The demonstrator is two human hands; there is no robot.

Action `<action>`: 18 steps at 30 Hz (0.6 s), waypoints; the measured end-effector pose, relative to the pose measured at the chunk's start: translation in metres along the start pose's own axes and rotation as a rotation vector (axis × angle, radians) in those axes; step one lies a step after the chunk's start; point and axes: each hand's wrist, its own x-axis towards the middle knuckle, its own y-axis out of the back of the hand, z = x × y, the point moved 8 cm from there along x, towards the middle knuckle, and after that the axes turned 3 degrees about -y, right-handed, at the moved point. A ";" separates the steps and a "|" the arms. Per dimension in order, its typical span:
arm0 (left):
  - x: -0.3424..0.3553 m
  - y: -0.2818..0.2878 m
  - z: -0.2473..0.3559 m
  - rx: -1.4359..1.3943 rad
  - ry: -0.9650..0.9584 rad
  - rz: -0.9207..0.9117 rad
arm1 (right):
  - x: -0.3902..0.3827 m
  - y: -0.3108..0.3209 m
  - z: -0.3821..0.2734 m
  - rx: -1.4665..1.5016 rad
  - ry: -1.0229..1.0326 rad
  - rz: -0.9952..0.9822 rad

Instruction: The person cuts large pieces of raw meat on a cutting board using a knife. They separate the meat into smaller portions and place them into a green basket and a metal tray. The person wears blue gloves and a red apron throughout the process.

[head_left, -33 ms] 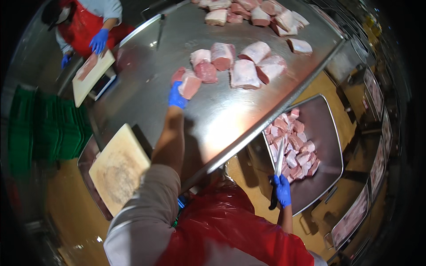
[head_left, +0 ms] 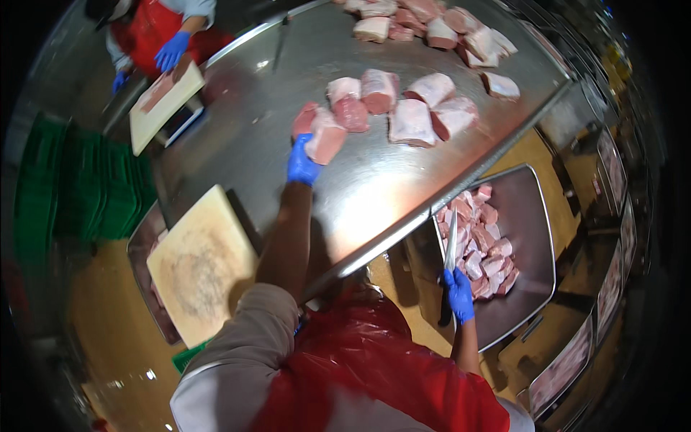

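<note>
In a blue glove, my left hand [head_left: 304, 162] is closed on a chunk of raw meat [head_left: 326, 140], pale fat on one side and pink on the cut face. That chunk touches a redder piece [head_left: 304, 119] behind it on the steel table [head_left: 252, 173]. Several more meat chunks [head_left: 412, 121] lie just to the right. Low on the right, my gloved right hand [head_left: 459, 295] grips a knife [head_left: 451, 245], its blade pointing away from me. The knife is over a deep metal tub [head_left: 529, 216] holding many cut meat pieces [head_left: 495, 255].
A pile of meat [head_left: 439, 29] lies at the table's far end. A stained cutting board [head_left: 201, 266] is at the near left, over another tub. Green crates [head_left: 86, 180] stand farther left. Across the table, a co-worker's gloved hand [head_left: 173, 50] is by a white board [head_left: 167, 108].
The whole view has shifted a little, so the table's contents appear farther right. My left hand and its meat chunk have come slightly toward me. The knife stays in my right hand.
</note>
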 end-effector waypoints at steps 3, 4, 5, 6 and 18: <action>-0.138 -0.039 0.059 0.842 -0.582 0.053 | 0.047 -0.027 -0.058 0.026 0.153 -0.130; -0.194 -0.058 0.071 1.329 -0.800 0.069 | 0.050 -0.036 -0.092 0.055 0.207 -0.139; -0.227 -0.094 0.085 0.801 -0.586 0.002 | 0.053 -0.045 -0.106 0.139 0.201 -0.163; -0.268 -0.130 0.100 0.245 -0.428 0.036 | 0.062 -0.054 -0.109 0.052 0.251 -0.214; -0.586 -0.027 0.192 1.464 -0.620 1.002 | -0.010 -0.234 -0.233 -0.051 0.402 -0.696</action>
